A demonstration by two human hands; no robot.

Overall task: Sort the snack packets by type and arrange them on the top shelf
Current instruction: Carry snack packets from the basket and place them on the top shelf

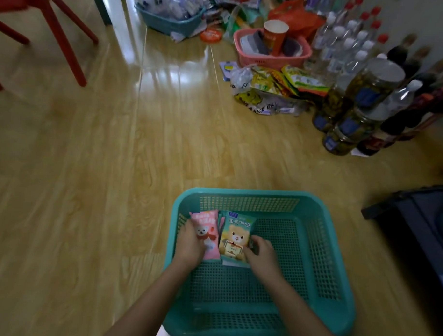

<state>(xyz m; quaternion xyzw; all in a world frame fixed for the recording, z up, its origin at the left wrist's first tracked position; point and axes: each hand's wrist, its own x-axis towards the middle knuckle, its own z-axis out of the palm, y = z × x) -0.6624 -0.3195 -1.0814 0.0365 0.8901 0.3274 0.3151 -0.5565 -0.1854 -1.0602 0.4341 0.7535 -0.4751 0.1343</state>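
Observation:
A teal plastic basket stands on the wooden floor in front of me. Inside it, at the left, lie a pink snack packet with a white bear and a green snack packet with a brown bear, side by side; more packets are stacked under them. My left hand grips the left edge of the pink packet. My right hand holds the green packet at its lower right corner. No shelf is in view.
A heap of yellow and green snack packets lies on the floor ahead, beside a pink basket holding a paper cup. Water bottles and jars crowd the right. Another teal basket sits far back. Red stool legs at left; dark crate at right.

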